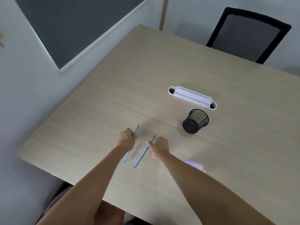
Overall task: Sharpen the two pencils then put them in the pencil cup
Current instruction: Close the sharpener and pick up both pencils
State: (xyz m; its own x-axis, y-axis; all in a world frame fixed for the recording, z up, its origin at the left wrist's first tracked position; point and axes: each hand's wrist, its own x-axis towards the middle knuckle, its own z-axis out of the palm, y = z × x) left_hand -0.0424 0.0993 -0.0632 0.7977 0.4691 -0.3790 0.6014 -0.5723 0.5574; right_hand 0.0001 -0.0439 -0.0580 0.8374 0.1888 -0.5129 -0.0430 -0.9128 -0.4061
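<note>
Two blue pencils with red tips are over the light wooden table point(162, 65), both pointing away from me. My left hand point(127, 138) is closed around the left pencil point(136, 130) near its middle. My right hand point(159, 146) grips the right pencil point(142, 154) close to its tip end. The black mesh pencil cup point(195, 121) stands upright to the right of my hands, with nothing visible inside. A small lilac object point(195, 165), partly hidden behind my right forearm, lies near the table's front right; I cannot tell what it is.
A white cable tray with a pink-white lid point(192, 97) is set into the table behind the cup. A black mesh office chair point(248, 34) stands at the far right edge. A wall with a dark board point(73, 26) runs along the left side.
</note>
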